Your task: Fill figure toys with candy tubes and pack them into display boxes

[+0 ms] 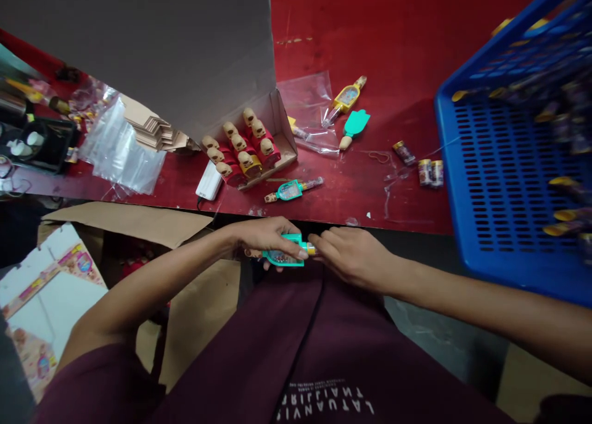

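Observation:
Near my body, just off the table's front edge, I hold a teal plastic toy (283,259) with a clear window. My left hand (272,239) is closed around its frame, the thumb lying across the front. My right hand (356,254) has its fingers closed on the yellow-ringed tube end, which they mostly hide. On the table beyond lies a similar teal toy (290,191) with a brown animal-shaped head and a tube. Farther back are a yellow toy (346,97) and a teal one (356,123) lying face down.
An open cardboard box (285,137) holds several animal-headed toys. To the right stands a blue basket (485,260) with tubes. Small labelled tubes (430,173), clear plastic bags (132,165), folded cardboard (152,125) and a white device (209,180) lie on the red table (351,196).

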Demonstrator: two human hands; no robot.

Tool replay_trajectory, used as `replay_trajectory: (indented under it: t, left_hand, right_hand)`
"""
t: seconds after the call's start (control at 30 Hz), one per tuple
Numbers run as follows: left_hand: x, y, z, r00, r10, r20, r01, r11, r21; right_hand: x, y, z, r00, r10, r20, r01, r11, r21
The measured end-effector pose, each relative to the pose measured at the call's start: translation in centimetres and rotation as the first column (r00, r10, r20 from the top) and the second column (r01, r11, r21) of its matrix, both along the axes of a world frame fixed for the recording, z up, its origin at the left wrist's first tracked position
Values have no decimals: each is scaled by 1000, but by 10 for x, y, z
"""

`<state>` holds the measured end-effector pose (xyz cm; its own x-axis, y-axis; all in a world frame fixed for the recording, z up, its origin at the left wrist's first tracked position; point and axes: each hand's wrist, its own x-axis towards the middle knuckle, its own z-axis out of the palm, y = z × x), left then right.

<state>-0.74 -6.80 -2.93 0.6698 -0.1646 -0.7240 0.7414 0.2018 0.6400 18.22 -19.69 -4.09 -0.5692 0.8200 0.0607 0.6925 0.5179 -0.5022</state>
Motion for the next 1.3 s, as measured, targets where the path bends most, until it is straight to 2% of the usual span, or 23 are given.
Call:
replay_trajectory:
  t: [0.07,0.13,0.17,0.2,0.23,0.33,0.37,0.47,0.5,0.53,0.6,0.63,0.73,0.8,0.83,0.9,0.97,1.0,1.07,1.13,1.2,1.27,1.3]
  left_hand:
    - [3,-2,8,996,-33,79,13,971,237]
    - [6,-6,19,978,-151,143,66,878,475]
    - [7,-8,25,964,-215,155,93,822,561]
    - [7,-11,30,952,-268,150,116,766,633]
    - [6,-13,35,944,-304,126,134,705,697]
    - [3,-20,42,930,-368,-15,202,476,856]
    - [1,-23,43,918,-393,-58,228,403,886]
    - [-3,-30,42,847,-516,-126,268,210,940]
    - [-4,-33,41,820,-555,-141,262,144,954]
    - [-4,-35,40,793,-589,-156,250,82,965]
    - [-5,-39,39,741,-650,-171,231,8,973]
    - [-5,-41,40,718,-675,-168,232,4,973]
    - [-4,-43,43,712,-691,-125,268,102,958]
    - [-3,-42,44,767,-638,-72,292,247,924]
    - [-2,-40,44,804,-593,-34,297,353,887]
    - [-2,-33,40,888,-457,51,277,621,733]
    - [-3,-23,34,956,-285,77,229,880,415]
    - [-3,-18,30,975,-214,59,197,955,221]
    - [-2,-9,25,991,-134,6,134,987,-88]
    - [-2,-4,23,995,-93,-26,87,981,-173]
    - [0,-4,24,996,-76,-41,73,994,-80]
    - [1,-6,27,995,-93,-24,95,993,73]
    - [1,-7,29,995,-104,-6,104,985,134]
  right_hand:
    - [5,8,7,991,-64,-119,19,937,-348]
    - [11,17,12,963,-102,-251,-91,750,-656]
    - [14,21,13,946,-121,-301,-151,656,-739]
    - [17,24,14,932,-139,-334,-192,594,-781]
    - [19,27,14,922,-158,-353,-207,568,-797]
    - [23,31,13,895,-229,-384,-200,563,-802]
    - [23,32,12,882,-248,-402,-227,524,-821]
    - [21,31,10,857,-263,-444,-354,325,-877]
    - [19,29,10,854,-262,-449,-367,308,-878]
    - [17,27,10,855,-256,-451,-358,338,-870]
    - [13,21,10,868,-232,-438,-290,480,-828]
    - [11,16,11,879,-212,-427,-251,554,-793]
    - [4,1,14,929,-113,-354,-169,720,-673]
    - [1,-8,15,963,-23,-267,-132,826,-547]
    - [0,-12,14,978,30,-207,-124,880,-458]
    - [-2,-17,11,991,121,-61,-132,964,-232]
    - [-3,-18,7,984,157,80,-158,987,5]
    - [-3,-17,5,979,159,125,-171,980,99]
    - [-1,-12,3,982,132,137,-157,968,193]
    - [2,-5,6,996,76,48,-81,991,108]
    - [5,3,12,996,26,-86,-42,982,-182]
    - [9,10,19,975,14,-223,-128,853,-506]
    - [10,12,21,962,17,-271,-183,778,-601]
